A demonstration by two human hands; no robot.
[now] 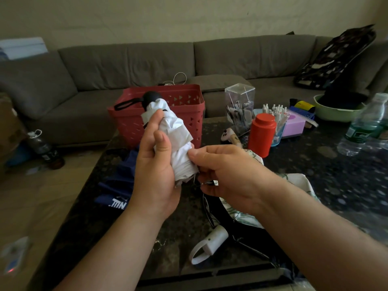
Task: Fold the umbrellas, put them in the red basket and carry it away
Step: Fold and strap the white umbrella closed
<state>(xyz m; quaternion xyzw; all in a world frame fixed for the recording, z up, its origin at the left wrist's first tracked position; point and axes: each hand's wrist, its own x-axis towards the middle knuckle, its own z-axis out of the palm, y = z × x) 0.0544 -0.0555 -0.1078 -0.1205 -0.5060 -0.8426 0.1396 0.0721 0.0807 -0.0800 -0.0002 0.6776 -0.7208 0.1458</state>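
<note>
Your left hand [156, 164] grips the white umbrella [178, 143]; your right hand's [226, 171] fingers [196, 153] pinch its cloth before the red basket [184, 97].

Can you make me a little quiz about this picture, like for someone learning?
1. True or false: the white umbrella is already in the red basket.
2. Which hand wraps round the white umbrella: A) left hand B) right hand?
3. Fill in: a blue umbrella lies on the ____.

Key: 1. False, it is held in front of the basket. 2. A; the right hand pinches its lower end. 3. table.
</note>
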